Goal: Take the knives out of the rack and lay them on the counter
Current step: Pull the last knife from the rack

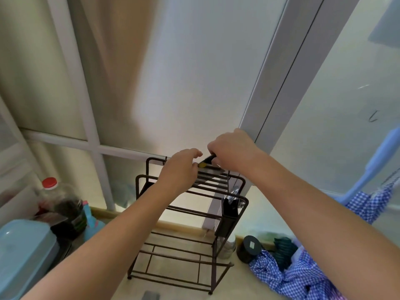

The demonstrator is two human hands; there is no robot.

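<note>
A dark brown wire rack [190,252] stands on the pale counter [177,286] against the frosted window. At its top rear, my right hand [232,151] is closed around the black handle of a knife [206,162]; a yellow mark shows on the handle and the blade is mostly hidden among the top bars. My left hand [180,167] rests on the rack's top bars just left of the knife, fingers curled near the handle. A black holder [229,215] with metal utensil tops hangs on the rack's right side.
Left of the rack stand a dark bottle with a red cap [60,204], a turquoise bottle [91,221] and a light blue lidded bin [23,256]. To the right lie a black jar [249,249], a green scourer [283,247] and a blue checked cloth [303,276].
</note>
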